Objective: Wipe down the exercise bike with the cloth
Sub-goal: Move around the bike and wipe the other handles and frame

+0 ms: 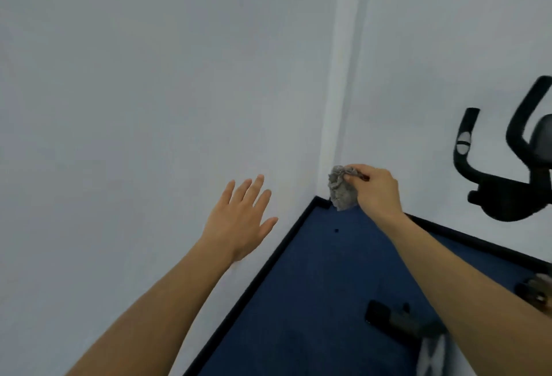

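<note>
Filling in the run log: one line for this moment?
right hand: holds cloth | left hand: open, empty | exercise bike: untouched

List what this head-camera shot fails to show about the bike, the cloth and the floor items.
- Black exercise bike: only handlebars and console show in the head view; the right edge cuts off the rest.
- Crumpled grey cloth: partly hidden inside the right hand.
- Dark bar on the blue floor mat: the right forearm covers its far end.
- Brownish object at the right edge: blurred, unidentifiable.
</note>
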`<state>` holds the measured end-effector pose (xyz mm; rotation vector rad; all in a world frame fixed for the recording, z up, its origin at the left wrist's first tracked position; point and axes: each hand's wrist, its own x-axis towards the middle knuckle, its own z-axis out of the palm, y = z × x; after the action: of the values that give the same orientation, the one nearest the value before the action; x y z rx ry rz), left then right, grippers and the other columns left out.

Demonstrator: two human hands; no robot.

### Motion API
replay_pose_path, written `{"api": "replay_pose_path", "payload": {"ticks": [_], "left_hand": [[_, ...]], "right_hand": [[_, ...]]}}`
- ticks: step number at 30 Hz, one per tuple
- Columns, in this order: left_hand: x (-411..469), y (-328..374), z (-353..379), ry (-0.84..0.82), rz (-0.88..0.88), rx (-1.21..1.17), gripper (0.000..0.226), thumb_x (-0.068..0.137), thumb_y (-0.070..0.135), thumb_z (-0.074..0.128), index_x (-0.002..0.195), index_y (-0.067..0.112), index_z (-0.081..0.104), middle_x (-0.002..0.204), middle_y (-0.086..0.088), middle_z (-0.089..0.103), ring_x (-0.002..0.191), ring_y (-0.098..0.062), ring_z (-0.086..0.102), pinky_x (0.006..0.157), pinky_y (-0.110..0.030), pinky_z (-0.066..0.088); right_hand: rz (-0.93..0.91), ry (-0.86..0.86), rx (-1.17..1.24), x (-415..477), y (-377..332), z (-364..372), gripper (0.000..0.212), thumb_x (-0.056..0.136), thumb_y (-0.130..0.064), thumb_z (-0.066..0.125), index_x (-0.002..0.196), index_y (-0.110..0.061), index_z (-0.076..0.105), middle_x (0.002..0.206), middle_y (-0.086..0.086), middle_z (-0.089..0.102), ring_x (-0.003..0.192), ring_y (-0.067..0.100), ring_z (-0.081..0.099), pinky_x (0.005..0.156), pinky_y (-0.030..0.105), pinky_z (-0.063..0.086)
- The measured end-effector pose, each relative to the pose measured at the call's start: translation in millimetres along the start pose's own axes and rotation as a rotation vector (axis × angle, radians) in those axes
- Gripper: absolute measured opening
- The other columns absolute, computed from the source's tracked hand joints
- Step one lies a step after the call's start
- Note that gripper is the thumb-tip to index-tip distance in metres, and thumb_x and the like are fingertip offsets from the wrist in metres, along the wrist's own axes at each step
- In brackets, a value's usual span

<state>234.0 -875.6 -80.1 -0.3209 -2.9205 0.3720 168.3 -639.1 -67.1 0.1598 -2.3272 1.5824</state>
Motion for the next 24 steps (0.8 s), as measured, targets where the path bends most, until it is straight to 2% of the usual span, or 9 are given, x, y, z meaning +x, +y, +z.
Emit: {"api": "replay_pose_path", "payload": {"ticks": [3,6,11,15,19,22,24], "left_hand": [[74.0,-5.4,8.9,0.011,0.137,-0.001,0.063,0.096,0.052,0.01,0.148,0.018,0.004,0.156,-0.006,-0.012,0.144,-0.022,0.002,0.116,-0.042,-0.001],[144.3,14.6,10.6,0.027,0.278,-0.056,0.062,0.097,0.05,0.013,0.148,0.016,0.006,0.157,-0.006,-0.01,0.143,-0.023,0.008,0.116,-0.042,0.003],[237.9,84.4,8.0,0.06,0.487,-0.174,0.058,0.098,0.047,0.019,0.146,0.017,0.013,0.157,-0.005,-0.005,0.137,-0.022,0.025,0.114,-0.039,0.018],[302.3,139.3,3.3,0.112,0.592,-0.208,0.057,0.098,0.046,0.02,0.146,0.016,0.013,0.157,-0.005,-0.005,0.138,-0.022,0.022,0.115,-0.038,0.013],[366.2,185.4,-2.5,0.157,0.607,-0.238,0.058,0.098,0.046,0.018,0.147,0.017,0.008,0.157,-0.004,-0.008,0.141,-0.021,0.016,0.116,-0.038,0.008],[407.8,216.2,-6.5,0.166,0.594,-0.258,0.058,0.098,0.046,0.017,0.148,0.017,0.007,0.157,-0.004,-0.007,0.141,-0.02,0.015,0.116,-0.038,0.007],[431.0,233.4,-7.2,0.166,0.586,-0.29,0.058,0.098,0.045,0.018,0.148,0.017,0.008,0.157,-0.004,-0.006,0.141,-0.021,0.015,0.115,-0.037,0.007]], "right_hand": [[0.07,0.109,-0.027,38.3,16.8,-10.6,0.018,0.089,-0.011,0.056,0.093,-0.022,0.069,0.08,-0.011,0.064,0.078,0.004,0.058,0.063,0.007,0.042],[0.111,0.229,-0.077,61.1,31.4,-38.7,0.019,0.089,-0.012,0.057,0.089,-0.028,0.068,0.078,-0.019,0.063,0.077,-0.004,0.058,0.06,0.003,0.044],[0.173,0.405,-0.253,90.2,60.1,-106.6,0.015,0.088,-0.014,0.058,0.095,-0.02,0.07,0.08,-0.008,0.067,0.079,0.005,0.061,0.071,0.017,0.047],[0.184,0.544,-0.327,122.9,87.9,-161.9,0.013,0.087,-0.013,0.06,0.09,-0.021,0.07,0.075,-0.01,0.066,0.073,-0.001,0.06,0.063,0.007,0.045],[0.199,0.598,-0.341,167.7,115.5,-207.9,0.014,0.087,-0.013,0.06,0.092,-0.021,0.07,0.079,-0.006,0.067,0.078,0.006,0.061,0.073,0.02,0.048],[0.213,0.6,-0.377,199.4,135.3,-235.4,0.015,0.087,-0.014,0.06,0.095,-0.02,0.07,0.075,-0.011,0.065,0.074,-0.002,0.059,0.062,0.005,0.042],[0.219,0.599,-0.386,217.5,146.2,-248.5,0.015,0.087,-0.015,0.06,0.094,-0.022,0.07,0.072,-0.017,0.062,0.071,-0.007,0.056,0.055,-0.001,0.04]]}}
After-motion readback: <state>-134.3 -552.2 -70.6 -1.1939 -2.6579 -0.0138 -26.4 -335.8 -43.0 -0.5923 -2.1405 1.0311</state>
